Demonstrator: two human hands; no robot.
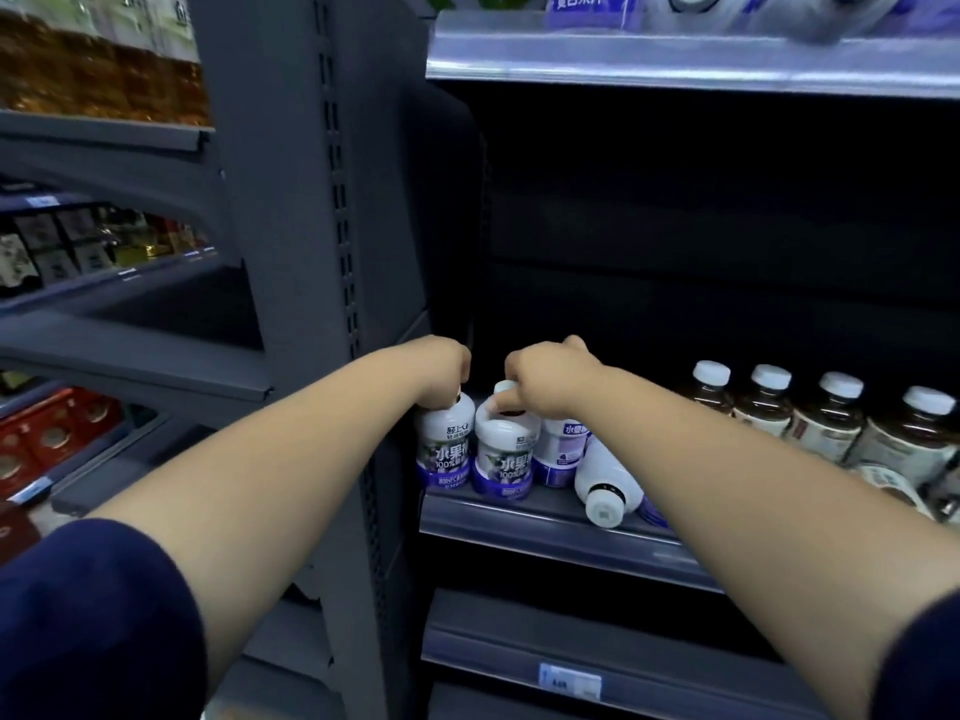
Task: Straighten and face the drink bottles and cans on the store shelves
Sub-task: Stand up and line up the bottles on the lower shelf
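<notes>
Looking into dark grey store shelving, deep and dim at the back, with an upper shelf (675, 59) of pale bottles overhead. Carrying the task's drinks at this moment: the middle shelf (519, 517).

Standing upright and close together at its front left corner: the first white bottle (445, 444), right beside the upright post (322, 252); the second white bottle (503, 459), touching it; the third white bottle (561, 449), just behind and to the right. Lying on its side next to these, cap pointing toward the front edge: the fallen white bottle (605, 485). Lining up farther toward the right end of the same shelf, upright: the brown bottles (826, 418) with white caps.

Gripping from above with both hands. The left hand (441, 374) curling its fingers round the top of the first white bottle. The right hand (545, 381) curling round the top of the second white bottle, a little of the cap showing between the fingers.

Judging from this: turning and squaring these two bottles so that the labels are facing the aisle, both labels already looking mostly forward. Probably coming next: letting go, reaching to the fallen white bottle, standing it up and sliding it into line, label to the front. Calling for some care, being round, near the front edge and likely to roll.
</notes>
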